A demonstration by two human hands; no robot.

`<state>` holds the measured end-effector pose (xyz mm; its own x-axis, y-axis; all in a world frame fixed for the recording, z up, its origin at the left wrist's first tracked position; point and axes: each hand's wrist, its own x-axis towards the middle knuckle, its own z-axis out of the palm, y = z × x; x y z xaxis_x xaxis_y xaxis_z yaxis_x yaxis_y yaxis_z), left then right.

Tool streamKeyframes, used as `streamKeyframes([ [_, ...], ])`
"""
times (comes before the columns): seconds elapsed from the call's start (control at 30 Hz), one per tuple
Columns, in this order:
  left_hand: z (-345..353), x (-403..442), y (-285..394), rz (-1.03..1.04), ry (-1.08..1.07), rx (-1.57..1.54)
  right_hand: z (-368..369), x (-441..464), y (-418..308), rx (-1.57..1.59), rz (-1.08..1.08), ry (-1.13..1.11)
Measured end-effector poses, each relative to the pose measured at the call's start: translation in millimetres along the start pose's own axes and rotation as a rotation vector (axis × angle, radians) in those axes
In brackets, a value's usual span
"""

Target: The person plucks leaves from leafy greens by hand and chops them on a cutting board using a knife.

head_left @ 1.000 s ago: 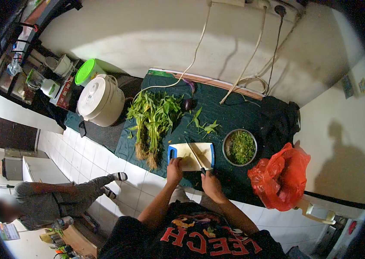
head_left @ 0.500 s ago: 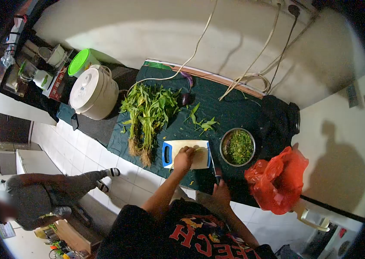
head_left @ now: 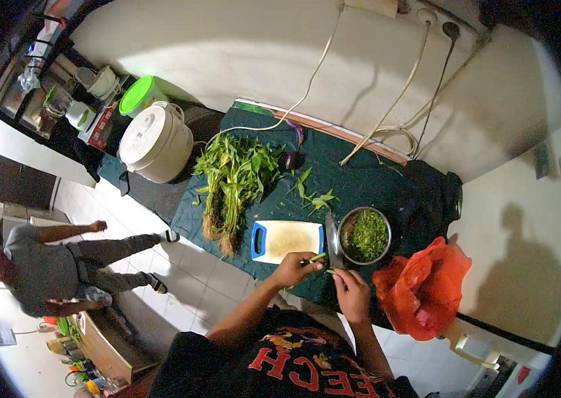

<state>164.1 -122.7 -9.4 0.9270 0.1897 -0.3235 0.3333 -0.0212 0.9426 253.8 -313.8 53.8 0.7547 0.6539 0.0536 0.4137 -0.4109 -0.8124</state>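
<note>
My left hand (head_left: 298,270) is closed around short green stem pieces (head_left: 318,257), just in front of the cutting board. Close by on the right, my right hand (head_left: 352,293) pinches a small green bit of stem between thumb and fingers. The white cutting board (head_left: 290,240) with blue ends lies flat, with only damp marks on its surface. A knife (head_left: 333,242) rests on the dark green cloth between the board and a metal bowl (head_left: 390,242) of chopped greens (head_left: 367,233). Left of the board's far side lies a bunch of leafy greens (head_left: 235,166) with roots attached.
A red plastic bag (head_left: 423,288) sits at the table's right edge. Loose leaves (head_left: 314,192) and an eggplant (head_left: 291,159) lie farther back. A white rice cooker (head_left: 154,142) stands at the left. Another person (head_left: 48,265) is on the tiled floor to the left.
My right hand has let go of the knife, which now lies beside the bowl, and pinches a stem bit. My left hand has come off the board holding stem pieces. The other person has shifted.
</note>
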Motion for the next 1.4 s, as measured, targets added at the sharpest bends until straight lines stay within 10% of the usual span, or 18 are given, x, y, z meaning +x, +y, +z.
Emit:
streamKeyframes([
  [0.17,-21,0,-18,-0.08,0.268,-0.304,-109,-28,-11,-0.481,-0.027,0.471],
  [0.27,-30,-2,-9,0.011,0.261,-0.205,-129,-59,53,-0.202,0.237,0.762],
  [0.33,-31,-1,-7,0.037,0.276,-0.311,-144,-61,63,-0.797,0.356,0.363],
  [0.43,-24,-3,7,0.0,0.37,-0.477,-126,-48,38,-0.897,0.255,0.539],
  [0.63,-19,-13,27,-0.019,0.266,-0.402,-48,9,-35,-0.243,-0.102,0.158],
  [0.8,-21,-40,23,0.033,0.026,-0.122,-6,22,-43,-0.377,-0.378,-0.121],
  [1.17,-73,-69,-19,0.066,0.305,0.211,54,-17,-5,-0.129,-0.019,-0.061],
  [1.4,-67,-37,-90,-0.047,0.565,0.114,98,-51,53,-0.62,0.238,-0.127],
])
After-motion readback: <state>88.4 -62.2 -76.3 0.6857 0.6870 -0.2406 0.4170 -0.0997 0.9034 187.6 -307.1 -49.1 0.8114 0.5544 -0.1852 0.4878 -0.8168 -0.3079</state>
